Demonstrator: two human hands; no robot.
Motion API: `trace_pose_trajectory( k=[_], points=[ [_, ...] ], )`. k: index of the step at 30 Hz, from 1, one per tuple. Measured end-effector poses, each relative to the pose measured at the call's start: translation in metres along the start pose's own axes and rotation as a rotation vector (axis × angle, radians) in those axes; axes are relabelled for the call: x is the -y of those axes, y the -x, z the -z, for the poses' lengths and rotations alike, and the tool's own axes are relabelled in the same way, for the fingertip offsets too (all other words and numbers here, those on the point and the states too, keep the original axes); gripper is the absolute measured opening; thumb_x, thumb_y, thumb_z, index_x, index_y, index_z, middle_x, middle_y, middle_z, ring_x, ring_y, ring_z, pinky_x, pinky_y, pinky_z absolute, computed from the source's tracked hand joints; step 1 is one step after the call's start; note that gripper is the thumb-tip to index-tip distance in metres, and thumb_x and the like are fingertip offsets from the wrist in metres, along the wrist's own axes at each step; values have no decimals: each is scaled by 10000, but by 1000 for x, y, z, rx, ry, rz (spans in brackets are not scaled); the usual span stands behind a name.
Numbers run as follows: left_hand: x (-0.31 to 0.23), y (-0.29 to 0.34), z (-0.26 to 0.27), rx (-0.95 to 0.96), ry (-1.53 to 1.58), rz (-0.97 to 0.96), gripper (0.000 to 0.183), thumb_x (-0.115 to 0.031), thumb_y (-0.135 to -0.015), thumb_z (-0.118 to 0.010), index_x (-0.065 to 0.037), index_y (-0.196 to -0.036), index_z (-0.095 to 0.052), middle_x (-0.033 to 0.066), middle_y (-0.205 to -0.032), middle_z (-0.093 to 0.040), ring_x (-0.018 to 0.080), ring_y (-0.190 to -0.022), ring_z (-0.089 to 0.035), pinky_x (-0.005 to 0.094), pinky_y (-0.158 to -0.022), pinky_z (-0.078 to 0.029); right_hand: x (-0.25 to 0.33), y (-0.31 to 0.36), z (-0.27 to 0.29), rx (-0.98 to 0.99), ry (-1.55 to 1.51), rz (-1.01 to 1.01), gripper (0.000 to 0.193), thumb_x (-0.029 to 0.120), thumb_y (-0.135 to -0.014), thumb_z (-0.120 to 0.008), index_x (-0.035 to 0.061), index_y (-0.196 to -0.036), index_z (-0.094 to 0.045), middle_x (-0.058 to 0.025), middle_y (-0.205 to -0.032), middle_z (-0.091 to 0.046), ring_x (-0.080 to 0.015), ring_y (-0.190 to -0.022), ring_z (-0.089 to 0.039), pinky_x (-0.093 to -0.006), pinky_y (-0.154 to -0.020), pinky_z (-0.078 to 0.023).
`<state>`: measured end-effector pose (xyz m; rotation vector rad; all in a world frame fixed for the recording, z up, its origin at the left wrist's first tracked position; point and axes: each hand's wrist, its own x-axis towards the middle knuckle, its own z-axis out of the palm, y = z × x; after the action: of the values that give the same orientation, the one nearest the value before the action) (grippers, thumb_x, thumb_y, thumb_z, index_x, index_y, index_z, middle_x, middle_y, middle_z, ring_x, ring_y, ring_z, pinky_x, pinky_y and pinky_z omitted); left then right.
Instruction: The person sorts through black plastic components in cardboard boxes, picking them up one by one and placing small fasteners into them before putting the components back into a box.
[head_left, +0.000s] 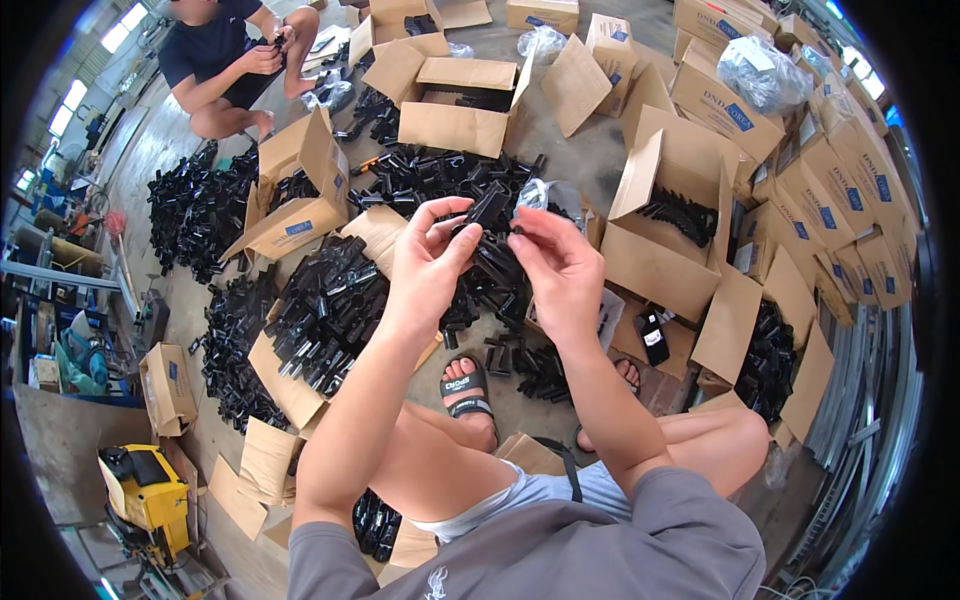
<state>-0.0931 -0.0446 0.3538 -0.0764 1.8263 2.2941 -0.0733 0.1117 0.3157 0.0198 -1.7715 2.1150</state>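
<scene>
My left hand [432, 258] holds a glossy black rectangular part [488, 205] between thumb and fingers, its long side tilted up. Just to the right, my right hand [562, 268] pinches a small dark piece [517, 230] between thumb and fingertips; it is too small to name. The two hands are a short way apart, raised in front of me. Below and beyond them lies a heap of similar black parts [420, 175]. Another heap [330, 310] spreads beside my left forearm.
Open cardboard boxes [455, 130] stand around the heaps, one at right [665, 265] with black parts inside. Closed cartons [840, 190] are stacked at far right. A phone [652, 338] lies on cardboard. Another person [215, 60] sits at upper left, handling a black part. A yellow machine [160, 500] stands lower left.
</scene>
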Motion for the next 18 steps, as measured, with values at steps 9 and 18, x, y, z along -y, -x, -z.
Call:
trace_pose_trajectory(
  k=[9,18],
  points=[
    [3,5,-4,1,-77,-156,315,-92,-1007,-664,-95,-1310,-578,69,-1210,-666,109,-1042,-657,271,-895,-553,1,-1,-13,-89,160,33,140,54,-847,-822,-21,-948,-759,-74,-919,-778,-117,-882,-716,-262,-815,-549],
    [1,5,-6,-24,-17,-203,294,-19,-980,-672,-41,-1261,-590,70,-1149,-666,93,-1022,-627,242,-865,-507,4,1,-24,-113,10,-3,151,50,-857,-816,-21,-977,-756,-79,-947,-776,-115,-894,-713,-260,-809,-552]
  ],
)
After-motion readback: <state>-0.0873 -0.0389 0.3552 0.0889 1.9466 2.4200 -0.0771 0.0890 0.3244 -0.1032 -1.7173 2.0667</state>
